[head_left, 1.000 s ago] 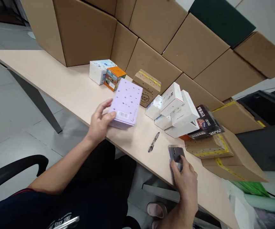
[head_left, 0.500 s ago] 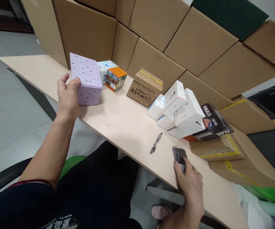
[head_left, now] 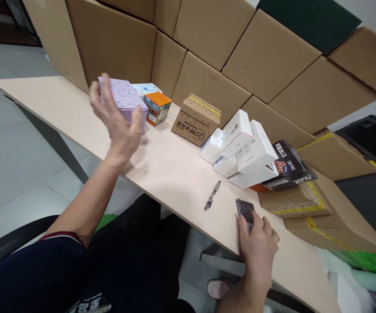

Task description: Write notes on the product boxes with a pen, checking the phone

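Lilac patterned box (head_left: 126, 94) has shifted toward the orange box (head_left: 158, 102), left hand (head_left: 121, 130) spread wide in front; right hand (head_left: 259, 243) grips a smartphone (head_left: 245, 209).

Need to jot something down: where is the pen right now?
In the head view, the pen lies on the table, a little right of centre, left of the phone under the right hand and below the stacked white boxes.

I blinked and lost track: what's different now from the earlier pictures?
The purple box moved left, past the orange box; the left hand has spread open, contact unclear. The right hand stays at the phone; the pen stayed put.
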Demonstrator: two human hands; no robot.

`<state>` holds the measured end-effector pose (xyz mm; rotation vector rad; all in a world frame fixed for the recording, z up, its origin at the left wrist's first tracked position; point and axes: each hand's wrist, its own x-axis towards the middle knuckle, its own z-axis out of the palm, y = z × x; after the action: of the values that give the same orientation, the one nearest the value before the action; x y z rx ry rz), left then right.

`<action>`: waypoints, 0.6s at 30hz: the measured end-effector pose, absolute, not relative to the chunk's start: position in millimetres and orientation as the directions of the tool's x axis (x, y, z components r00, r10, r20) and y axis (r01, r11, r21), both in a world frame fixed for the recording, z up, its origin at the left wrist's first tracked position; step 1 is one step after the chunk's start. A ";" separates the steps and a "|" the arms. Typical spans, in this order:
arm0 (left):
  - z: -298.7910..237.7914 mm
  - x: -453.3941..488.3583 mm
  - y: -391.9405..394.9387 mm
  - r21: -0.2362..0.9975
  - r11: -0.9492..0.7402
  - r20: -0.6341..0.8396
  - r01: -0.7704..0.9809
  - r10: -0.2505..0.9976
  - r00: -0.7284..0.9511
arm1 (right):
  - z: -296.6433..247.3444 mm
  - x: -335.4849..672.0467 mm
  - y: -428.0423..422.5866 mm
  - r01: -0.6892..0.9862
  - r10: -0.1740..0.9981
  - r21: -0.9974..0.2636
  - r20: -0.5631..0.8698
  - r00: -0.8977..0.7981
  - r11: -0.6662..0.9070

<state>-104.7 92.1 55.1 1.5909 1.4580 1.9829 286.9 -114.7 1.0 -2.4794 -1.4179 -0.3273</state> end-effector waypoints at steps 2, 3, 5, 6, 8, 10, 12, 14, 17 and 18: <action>69.1 -71.0 87.7 0.675 -0.562 0.720 0.478 0.643 -0.261 | -2.8 275.3 -109.9 0.940 0.747 -0.154 0.573 0.336 -0.304; 74.5 -53.9 94.3 0.633 -0.591 0.738 0.499 0.656 -0.159 | -5.0 268.2 -106.8 0.969 0.700 -0.160 0.671 0.246 -0.187; 80.9 -23.1 122.7 0.593 -0.622 0.724 0.511 0.690 -0.001 | -9.5 253.1 -99.8 0.991 0.598 -0.133 0.797 0.088 0.032; 81.9 -10.5 141.3 0.580 -0.632 0.712 0.515 0.700 0.058 | -11.3 246.0 -96.5 0.987 0.569 -0.111 0.822 0.024 0.118; 80.6 7.2 177.6 0.559 -0.621 0.658 0.549 0.736 0.161 | -13.4 235.2 -91.4 0.967 0.571 -0.083 0.818 -0.072 0.240; 76.4 14.9 201.2 0.568 -0.571 0.576 0.593 0.790 0.209 | -13.4 230.5 -89.2 0.954 0.603 -0.099 0.792 -0.096 0.281; 70.5 13.7 205.0 0.575 -0.548 0.531 0.607 0.815 0.233 | -12.3 231.2 -90.0 0.955 0.622 -0.134 0.781 -0.063 0.266; 63.9 6.1 190.6 0.557 -0.544 0.524 0.627 0.816 0.242 | -11.6 234.3 -92.6 0.957 0.641 -0.167 0.767 -0.026 0.238; 55.9 -12.1 151.5 0.507 -0.598 0.617 0.621 0.755 0.223 | -12.9 237.9 -94.8 0.950 0.667 -0.198 0.745 -0.014 0.242; 54.1 -19.0 138.4 0.514 -0.613 0.642 0.600 0.739 0.205 | -13.5 237.8 -94.1 0.947 0.666 -0.207 0.746 -0.010 0.245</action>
<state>-19.0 138.4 54.1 2.3162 1.2993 1.3737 237.8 -94.1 -13.5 -1.4932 -1.7477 -0.4605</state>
